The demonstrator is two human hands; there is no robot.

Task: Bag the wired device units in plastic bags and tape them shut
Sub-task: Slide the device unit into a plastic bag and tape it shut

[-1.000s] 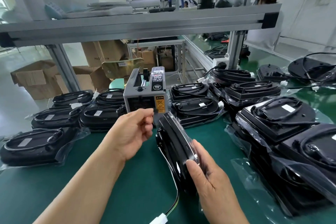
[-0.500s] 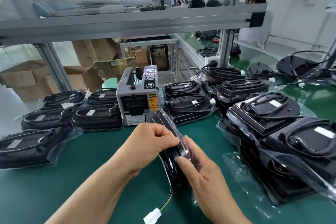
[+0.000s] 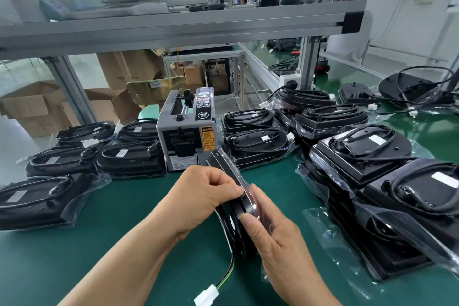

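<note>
A person is working at a green bench (image 3: 119, 236), holding one black wired device unit (image 3: 233, 230) upright on its edge. It is sitting at the middle of the bench, just in front of a grey tape dispenser (image 3: 186, 136). The unit is sitting inside a clear plastic bag (image 3: 229, 165).

The left hand (image 3: 208, 199) is curling its fingers over the unit's upper edge, pinching the bag against it. The right hand (image 3: 278, 238) is gripping the near side of the same unit, with the thumb lying along the rim and the fingers wrapping behind.

A wire ending in a white connector (image 3: 206, 294) is trailing from under the unit toward the near edge of the bench. Bagged units are lying flat on the left (image 3: 131, 159), and others are sitting in stacks on the right (image 3: 360, 151).
</note>
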